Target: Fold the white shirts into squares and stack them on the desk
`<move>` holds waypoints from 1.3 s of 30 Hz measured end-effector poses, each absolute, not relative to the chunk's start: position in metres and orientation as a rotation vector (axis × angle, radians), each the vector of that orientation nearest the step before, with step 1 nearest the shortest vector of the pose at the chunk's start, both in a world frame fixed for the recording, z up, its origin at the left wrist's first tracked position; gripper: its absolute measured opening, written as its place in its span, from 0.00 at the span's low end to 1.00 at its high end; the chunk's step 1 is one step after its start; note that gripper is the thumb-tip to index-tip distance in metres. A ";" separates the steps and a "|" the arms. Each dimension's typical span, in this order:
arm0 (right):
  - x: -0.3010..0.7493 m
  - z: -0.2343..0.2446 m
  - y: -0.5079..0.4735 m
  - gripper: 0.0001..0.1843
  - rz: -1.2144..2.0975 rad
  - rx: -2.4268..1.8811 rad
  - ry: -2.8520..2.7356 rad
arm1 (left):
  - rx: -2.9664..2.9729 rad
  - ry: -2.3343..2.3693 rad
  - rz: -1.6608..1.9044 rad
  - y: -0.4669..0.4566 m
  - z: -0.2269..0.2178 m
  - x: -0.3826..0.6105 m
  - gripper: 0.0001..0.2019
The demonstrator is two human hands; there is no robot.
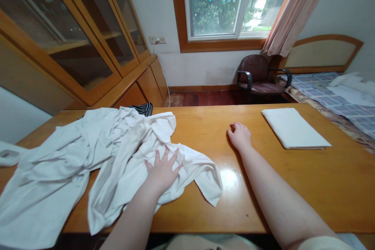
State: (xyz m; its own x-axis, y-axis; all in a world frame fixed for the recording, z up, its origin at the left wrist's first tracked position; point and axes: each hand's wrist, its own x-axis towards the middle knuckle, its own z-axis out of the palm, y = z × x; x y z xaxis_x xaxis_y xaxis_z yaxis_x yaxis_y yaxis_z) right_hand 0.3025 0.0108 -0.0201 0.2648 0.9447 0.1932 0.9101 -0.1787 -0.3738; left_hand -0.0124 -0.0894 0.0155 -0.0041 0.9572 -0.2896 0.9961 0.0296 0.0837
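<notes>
A crumpled white garment with sleeve-like ends [202, 164] lies spread over the left and middle of the table. On it rests my left hand [162, 172], palm down with its fingers spread. To the right, my right hand [240, 136] lies on the bare wood, loosely curled with a gap between thumb and fingers; nothing shows in it. More white cloth [58, 168] is heaped further left and hangs over the near edge. A flat folded white cloth [295, 128] lies beyond my right hand, apart from it.
The wooden table [331, 187] spans the view. A black striped cloth [143, 108] pokes out behind the heap. A white plastic object [10, 154] sits at the left edge. Beyond stand a glass-door cabinet [117, 70], an office chair [254, 71] and a bed [348, 101].
</notes>
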 end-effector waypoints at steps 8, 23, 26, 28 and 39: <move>0.303 -0.022 0.012 0.16 0.123 -2.135 -1.680 | 2.161 1.811 -0.118 -0.082 0.012 0.038 0.32; 0.305 -0.024 0.011 0.18 0.165 -2.111 -1.670 | 2.312 1.623 0.159 -0.061 0.004 0.090 0.32; 0.306 -0.025 0.013 0.17 0.194 -2.081 -1.627 | 2.277 1.627 0.333 -0.060 0.015 0.076 0.26; 0.305 -0.024 0.013 0.15 0.281 -2.000 -1.545 | 2.250 1.681 0.505 -0.054 0.025 0.064 0.21; 0.275 -0.020 -0.007 0.22 1.300 -1.175 -1.583 | 2.157 2.073 0.577 -0.019 0.020 0.028 0.24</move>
State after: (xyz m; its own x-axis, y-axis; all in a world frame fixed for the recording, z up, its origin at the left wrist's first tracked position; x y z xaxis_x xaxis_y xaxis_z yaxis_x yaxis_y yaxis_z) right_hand 0.2750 -0.0071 -0.0201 -0.2870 0.9579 0.0025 0.1833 0.0575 -0.9814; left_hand 0.0276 -0.0189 0.0202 0.0049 0.9792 0.2030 0.9433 -0.0719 0.3241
